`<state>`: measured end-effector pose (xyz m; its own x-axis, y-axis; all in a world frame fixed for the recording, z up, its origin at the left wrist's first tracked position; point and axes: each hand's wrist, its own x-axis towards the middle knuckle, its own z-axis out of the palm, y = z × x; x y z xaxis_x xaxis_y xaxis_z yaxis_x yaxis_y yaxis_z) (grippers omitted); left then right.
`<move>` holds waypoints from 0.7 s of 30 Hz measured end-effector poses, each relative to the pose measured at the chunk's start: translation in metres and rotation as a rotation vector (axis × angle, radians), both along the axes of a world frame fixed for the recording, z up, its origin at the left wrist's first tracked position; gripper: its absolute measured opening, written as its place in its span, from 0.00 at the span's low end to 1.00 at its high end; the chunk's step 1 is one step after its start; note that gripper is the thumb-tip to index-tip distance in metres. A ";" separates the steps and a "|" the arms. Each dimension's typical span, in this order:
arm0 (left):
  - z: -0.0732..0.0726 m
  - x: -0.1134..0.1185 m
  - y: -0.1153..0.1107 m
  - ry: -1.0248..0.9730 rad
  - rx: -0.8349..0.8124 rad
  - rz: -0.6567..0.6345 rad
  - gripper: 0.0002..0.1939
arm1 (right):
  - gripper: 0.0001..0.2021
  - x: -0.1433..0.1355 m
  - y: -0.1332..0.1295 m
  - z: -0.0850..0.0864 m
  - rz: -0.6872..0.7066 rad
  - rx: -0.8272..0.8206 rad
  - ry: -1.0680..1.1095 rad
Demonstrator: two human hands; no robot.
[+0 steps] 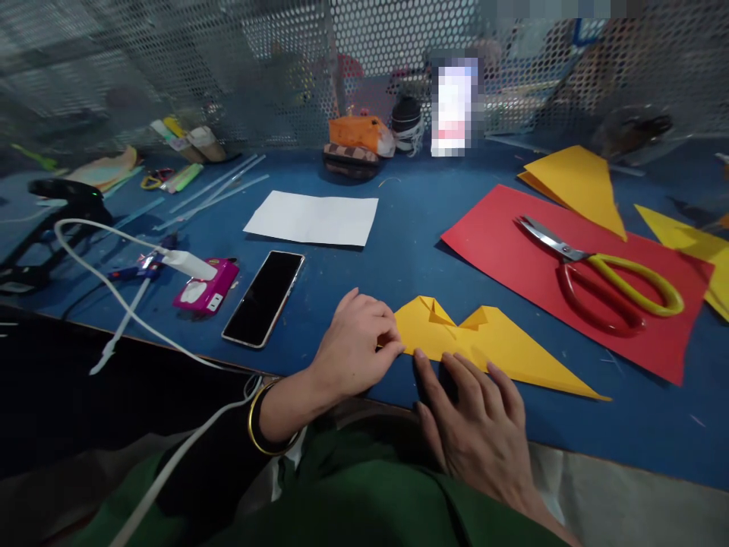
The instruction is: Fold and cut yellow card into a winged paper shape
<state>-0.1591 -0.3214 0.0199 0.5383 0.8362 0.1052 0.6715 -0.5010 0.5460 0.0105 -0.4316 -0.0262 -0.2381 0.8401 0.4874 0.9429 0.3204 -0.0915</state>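
A folded yellow-orange paper [506, 342] lies on the blue table near its front edge, with two small folded flaps along its far side and a long point to the right. My left hand [361, 342] pinches the paper's left end between thumb and curled fingers. Along the near edge, my right hand [478, 418] rests with its fingers stretched out, the fingertips touching the paper. Right of the paper, scissors [575, 262] with one red and one yellow handle lie on a red sheet [490, 235].
A phone [265, 300] and a magenta power socket [206, 287] with a white cable lie to the left. Behind them is a white folded sheet [313, 219]. Orange and brown pouches [356, 144] stand at the back by the perforated metal screen [387, 38]. More yellow paper [575, 182] lies at the right.
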 end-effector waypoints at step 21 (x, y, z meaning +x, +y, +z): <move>-0.005 -0.024 0.000 -0.092 0.038 0.050 0.09 | 0.24 -0.011 0.006 -0.005 0.082 0.009 -0.007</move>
